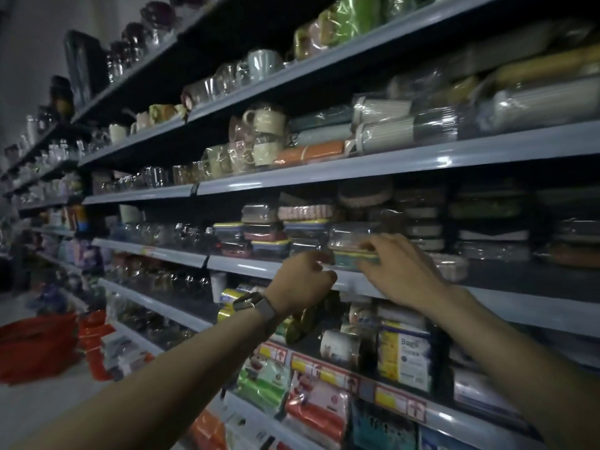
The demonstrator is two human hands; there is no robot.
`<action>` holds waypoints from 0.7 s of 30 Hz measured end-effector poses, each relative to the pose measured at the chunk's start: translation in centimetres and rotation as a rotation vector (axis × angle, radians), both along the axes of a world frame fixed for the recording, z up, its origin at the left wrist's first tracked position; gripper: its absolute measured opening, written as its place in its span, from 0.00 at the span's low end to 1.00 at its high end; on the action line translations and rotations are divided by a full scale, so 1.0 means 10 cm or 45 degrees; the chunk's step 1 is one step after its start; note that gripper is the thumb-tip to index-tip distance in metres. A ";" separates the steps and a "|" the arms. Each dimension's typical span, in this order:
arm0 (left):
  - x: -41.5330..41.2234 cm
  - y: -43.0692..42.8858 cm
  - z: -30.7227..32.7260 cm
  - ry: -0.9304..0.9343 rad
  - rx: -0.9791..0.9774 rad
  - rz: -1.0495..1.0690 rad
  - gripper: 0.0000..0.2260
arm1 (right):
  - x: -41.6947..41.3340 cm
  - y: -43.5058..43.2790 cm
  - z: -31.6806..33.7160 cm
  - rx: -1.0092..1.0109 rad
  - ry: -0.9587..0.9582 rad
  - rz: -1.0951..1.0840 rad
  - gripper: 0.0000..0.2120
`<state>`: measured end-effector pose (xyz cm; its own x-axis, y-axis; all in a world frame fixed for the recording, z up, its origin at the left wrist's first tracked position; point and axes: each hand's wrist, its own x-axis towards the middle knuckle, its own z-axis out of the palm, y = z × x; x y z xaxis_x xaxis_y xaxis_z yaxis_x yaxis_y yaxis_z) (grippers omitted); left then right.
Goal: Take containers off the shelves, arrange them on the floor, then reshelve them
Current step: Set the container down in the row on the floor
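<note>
Both my hands reach up to a shelf [246, 266] stacked with clear plastic containers with coloured lids. My right hand [399, 267] has its fingers on a clear container with a yellow and teal lid [352, 254] at the shelf's front edge. My left hand [305, 280], with a watch on the wrist, has curled fingers at the left end of the same container, by the shelf lip. The exact grip of the left fingers is hidden. More container stacks [259, 235] stand to the left of it.
Shelves above hold wrapped mugs [263, 138] and long wrapped boxes [383, 131]. The shelf below carries packets and a boxed item [404, 358]. Red bags [35, 345] lie on the floor at the left of the aisle.
</note>
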<state>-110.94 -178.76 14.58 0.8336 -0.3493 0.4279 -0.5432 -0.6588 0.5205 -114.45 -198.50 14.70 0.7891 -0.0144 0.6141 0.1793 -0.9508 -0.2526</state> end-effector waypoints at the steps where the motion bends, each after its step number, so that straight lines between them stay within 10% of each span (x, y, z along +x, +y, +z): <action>1: 0.04 -0.12 0.01 0.007 -0.002 -0.020 0.19 | -0.01 -0.14 0.02 0.011 -0.006 -0.042 0.16; 21: 0.36 -1.47 -0.21 -0.005 0.083 -0.099 0.23 | -0.03 -1.52 -0.33 0.074 0.307 -0.373 0.28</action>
<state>-107.36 -193.44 12.44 0.8012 -0.4401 0.4054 -0.5960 -0.6470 0.4756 -114.75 -213.73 11.45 0.8682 -0.2898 0.4027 -0.1689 -0.9359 -0.3092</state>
